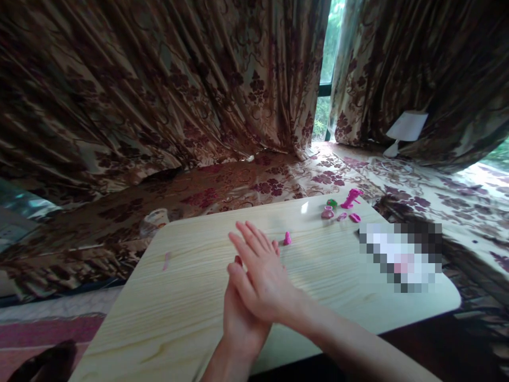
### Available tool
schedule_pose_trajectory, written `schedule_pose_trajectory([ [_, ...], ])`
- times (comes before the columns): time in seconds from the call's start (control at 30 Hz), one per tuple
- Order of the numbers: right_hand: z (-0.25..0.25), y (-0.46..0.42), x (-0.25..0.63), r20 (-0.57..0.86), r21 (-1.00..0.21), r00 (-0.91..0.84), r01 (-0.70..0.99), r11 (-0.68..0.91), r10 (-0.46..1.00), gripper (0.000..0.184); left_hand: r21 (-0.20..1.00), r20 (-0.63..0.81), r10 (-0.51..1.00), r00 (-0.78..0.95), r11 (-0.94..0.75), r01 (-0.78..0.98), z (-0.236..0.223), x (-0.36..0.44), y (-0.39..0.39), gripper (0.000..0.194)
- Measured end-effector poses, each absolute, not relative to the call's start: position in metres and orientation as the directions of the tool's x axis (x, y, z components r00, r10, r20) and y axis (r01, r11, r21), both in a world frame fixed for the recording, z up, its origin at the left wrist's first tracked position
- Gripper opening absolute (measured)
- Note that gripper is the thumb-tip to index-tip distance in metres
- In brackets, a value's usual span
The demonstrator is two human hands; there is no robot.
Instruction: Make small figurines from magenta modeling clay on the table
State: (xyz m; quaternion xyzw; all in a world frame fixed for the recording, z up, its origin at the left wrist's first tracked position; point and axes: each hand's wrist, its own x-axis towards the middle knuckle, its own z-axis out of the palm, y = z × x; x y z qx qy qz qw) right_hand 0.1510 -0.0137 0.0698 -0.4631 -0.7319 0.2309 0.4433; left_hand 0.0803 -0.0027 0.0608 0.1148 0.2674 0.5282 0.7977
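Over the middle of the light wood-grain table [191,286], my two hands lie palm to palm. My right hand [262,273] is on top, flat, its fingers stretched towards the upper left. Under it is my left hand [242,318], open with the palm turned up; most of its fingers are covered. Whether anything lies between the palms is hidden. Just beyond my fingers stands a small bright pink lump [287,239], apart from both hands. A thin pink strip [166,260] lies flat on the left part of the table.
At the far right corner are a bright pink moulded piece [350,199], a green piece [331,202], a dull pink pot-like piece [327,213] and small pink pieces [355,217]. A blurred-out item [397,260] lies at the right edge. Behind are a clear container [155,220] and a white lamp [407,126].
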Motion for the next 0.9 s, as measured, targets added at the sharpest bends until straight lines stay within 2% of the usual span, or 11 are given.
schedule_pose_trajectory([
  [0.07,0.050,-0.003,0.157,0.295,-0.923,-0.087,0.230,0.308,0.951,0.041,0.412,-0.386,0.861,0.332,0.482,-0.773,0.051,0.082,-0.009,0.040],
  [0.13,0.025,0.001,0.161,0.108,-0.986,0.046,-0.123,0.113,0.993,0.036,0.394,-0.443,0.850,0.285,0.470,-0.790,0.040,0.084,-0.012,0.039],
  [0.2,0.001,0.000,0.159,-0.085,-0.895,0.126,-0.445,-0.021,0.988,0.033,0.444,-0.451,0.878,0.162,0.378,-0.812,0.028,0.089,-0.010,0.042],
  [0.23,-0.009,-0.003,0.157,-0.157,-0.835,0.142,-0.548,-0.055,0.977,0.030,0.484,-0.439,0.893,0.103,0.332,-0.810,0.023,0.092,-0.008,0.043],
  [0.33,-0.027,-0.008,0.153,-0.246,-0.770,0.135,-0.628,-0.109,0.960,0.028,0.637,-0.337,0.942,-0.006,0.223,-0.738,0.009,0.096,-0.003,0.048],
  [0.4,-0.030,-0.008,0.154,-0.214,-0.846,0.140,-0.521,-0.112,0.967,0.028,0.762,-0.219,0.973,-0.071,0.125,-0.635,0.004,0.090,-0.002,0.048],
  [0.5,-0.029,-0.005,0.160,0.056,-0.994,0.150,-0.084,0.070,0.987,0.027,0.911,-0.035,0.988,-0.150,-0.030,-0.412,0.000,0.071,-0.003,0.044],
  [0.57,-0.029,-0.005,0.163,0.253,-0.939,0.021,0.246,0.240,0.967,0.030,0.951,0.038,0.983,-0.177,-0.090,-0.296,-0.002,0.055,-0.005,0.042],
  [0.63,-0.027,-0.005,0.165,0.319,-0.822,-0.142,0.451,0.348,0.937,0.034,0.963,0.064,0.978,-0.199,-0.113,-0.244,-0.004,0.040,-0.008,0.042],
  [0.8,-0.006,0.004,0.173,0.280,-0.646,-0.336,0.627,0.435,0.900,0.048,0.958,0.095,0.955,-0.281,-0.164,-0.234,-0.003,0.014,-0.012,0.041],
  [0.9,0.016,0.022,0.168,0.296,-0.594,-0.266,0.701,0.395,0.918,0.042,0.947,0.118,0.937,-0.330,-0.207,-0.247,0.002,0.005,-0.009,0.041],
])
